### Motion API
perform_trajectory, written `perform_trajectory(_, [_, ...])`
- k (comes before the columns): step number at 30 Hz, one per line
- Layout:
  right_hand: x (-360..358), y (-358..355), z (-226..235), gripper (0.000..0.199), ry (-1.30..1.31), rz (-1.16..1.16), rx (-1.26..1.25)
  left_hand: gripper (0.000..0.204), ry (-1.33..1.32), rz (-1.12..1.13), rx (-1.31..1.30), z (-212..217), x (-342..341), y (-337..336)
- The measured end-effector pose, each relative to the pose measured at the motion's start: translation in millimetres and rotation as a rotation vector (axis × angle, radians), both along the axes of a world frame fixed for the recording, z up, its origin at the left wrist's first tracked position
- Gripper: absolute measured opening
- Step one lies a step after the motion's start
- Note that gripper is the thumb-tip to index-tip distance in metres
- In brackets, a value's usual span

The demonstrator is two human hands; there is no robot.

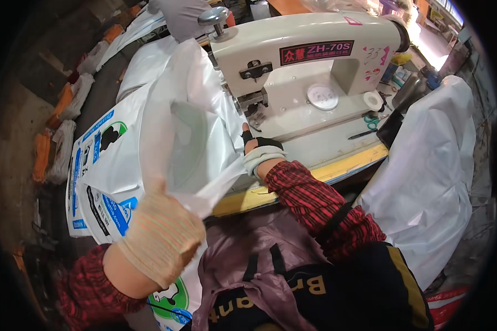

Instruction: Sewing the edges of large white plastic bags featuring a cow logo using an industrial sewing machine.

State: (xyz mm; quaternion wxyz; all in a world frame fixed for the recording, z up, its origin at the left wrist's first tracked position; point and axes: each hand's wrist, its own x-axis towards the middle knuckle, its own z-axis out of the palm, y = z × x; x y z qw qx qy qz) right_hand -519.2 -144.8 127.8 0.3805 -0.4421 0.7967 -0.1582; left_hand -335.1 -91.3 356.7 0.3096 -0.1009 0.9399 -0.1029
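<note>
A large white plastic sack (196, 138) with blue and green printing spreads over the left of the work table, against the sewing machine (315, 55). My left hand (163, 237), in a beige knit glove, is blurred by motion; its thumb side closes on the sack's near edge. A narrow, taut fold runs from there to my right hand (257, 144), which wears a black glove with a pale cuff. That hand closes on the fold's other end just below the needle area (254, 102), one bare fingertip pointing up. Its other fingers are mostly hidden.
Small scissors (371, 120), a black pen (362, 134) and a white tape roll (373, 101) lie right of the machine. Another white sack (425, 182) hangs at the right. The table has a yellow front edge (348, 165). A person (179, 16) is at the back.
</note>
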Motion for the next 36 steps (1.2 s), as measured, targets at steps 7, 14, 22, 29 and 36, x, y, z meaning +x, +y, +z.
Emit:
perform_trajectory(7, [3.6, 34.1, -11.5, 0.06, -0.205, -0.081, -0.245, 0.011, 0.033, 0.058, 0.219, -51.5, 39.2, 18.1])
perform_trajectory(14, [5.4, 40.8, -3.3, 0.063, -0.386, -0.192, -0.365, 0.029, 0.332, -0.008, 0.664, -79.4, 52.9, 42.1])
perform_trajectory(22, [18.5, 56.1, -0.6, 0.067, -0.435, -0.262, -0.52, 0.017, 0.397, -0.005, 0.824, -137.4, 25.2, 76.9])
perform_trajectory(29, [17.6, 67.1, 10.0, 0.059, -0.387, -0.176, -0.193, 0.019, 0.304, -0.026, 0.848, -127.2, 5.5, 74.3])
perform_trajectory(36, [4.0, 47.1, -28.3, 0.061, -0.138, -0.106, -0.123, 0.02, 0.164, 0.011, 0.65, -133.0, -39.9, 38.6])
